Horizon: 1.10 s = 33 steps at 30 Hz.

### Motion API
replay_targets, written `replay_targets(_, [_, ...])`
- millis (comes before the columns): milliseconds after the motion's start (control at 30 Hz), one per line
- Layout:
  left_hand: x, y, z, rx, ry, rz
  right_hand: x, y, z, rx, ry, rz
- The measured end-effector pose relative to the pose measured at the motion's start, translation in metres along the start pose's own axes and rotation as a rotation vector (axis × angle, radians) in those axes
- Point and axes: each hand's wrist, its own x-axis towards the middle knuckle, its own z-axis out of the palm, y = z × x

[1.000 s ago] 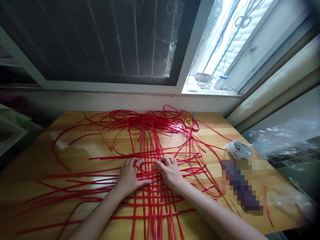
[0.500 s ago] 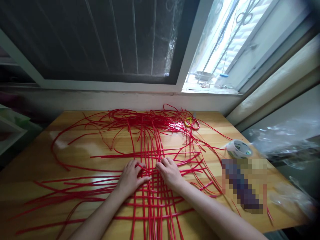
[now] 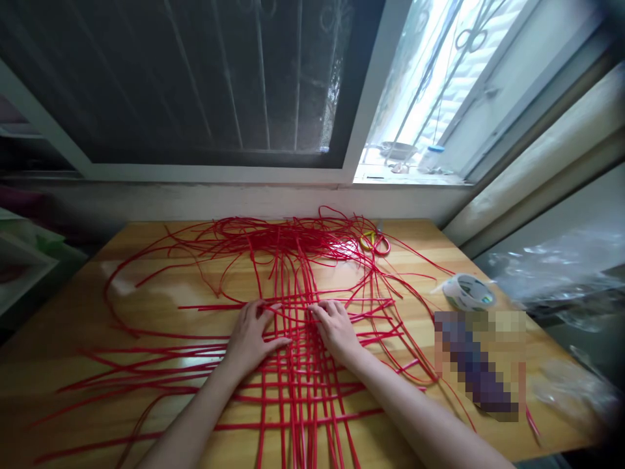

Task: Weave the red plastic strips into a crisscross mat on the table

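Thin red plastic strands cross each other in a loose woven grid (image 3: 303,365) on the wooden table. My left hand (image 3: 249,339) rests at the grid's left side, its thumb spread well away from the fingers. Its fingertips touch a crosswise red strand (image 3: 293,318) near the grid's far part. On the other side, my right hand (image 3: 336,329) has its fingers bent down, closed on the same strand. Part of the weave beneath both hands is hidden. Long loose strand ends (image 3: 146,371) fan out to the left.
A tangled heap of red strands (image 3: 293,236) lies along the table's back edge, with scissors (image 3: 375,243) beside it. On the right are a roll of clear tape (image 3: 469,291) and a blurred-out object (image 3: 478,365). Behind the table (image 3: 161,299) is a window (image 3: 219,85).
Both hands have moved slightly away from me, toward the far part of the grid. The left thumb and fingers are wider apart. Loose strands at the left have shifted a little.
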Motion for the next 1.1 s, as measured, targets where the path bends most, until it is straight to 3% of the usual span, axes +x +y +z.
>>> replay_targets(300, [-0.003, 0.001, 0.004, 0.135, -0.021, 0.002, -0.001, -0.003, -0.001, 0.034, -0.043, 0.006])
replay_targets(633, [-0.003, 0.005, 0.004, -0.024, -0.088, 0.006, -0.002, -0.002, -0.002, 0.078, -0.036, 0.027])
replay_targets(867, [0.0, 0.027, 0.016, -0.028, -0.114, -0.024, 0.0, -0.003, -0.003, 0.11, -0.085, 0.055])
replay_targets(1100, [0.006, 0.043, 0.028, 0.068, -0.113, -0.169, 0.001, -0.003, -0.006, 0.101, -0.096, 0.02])
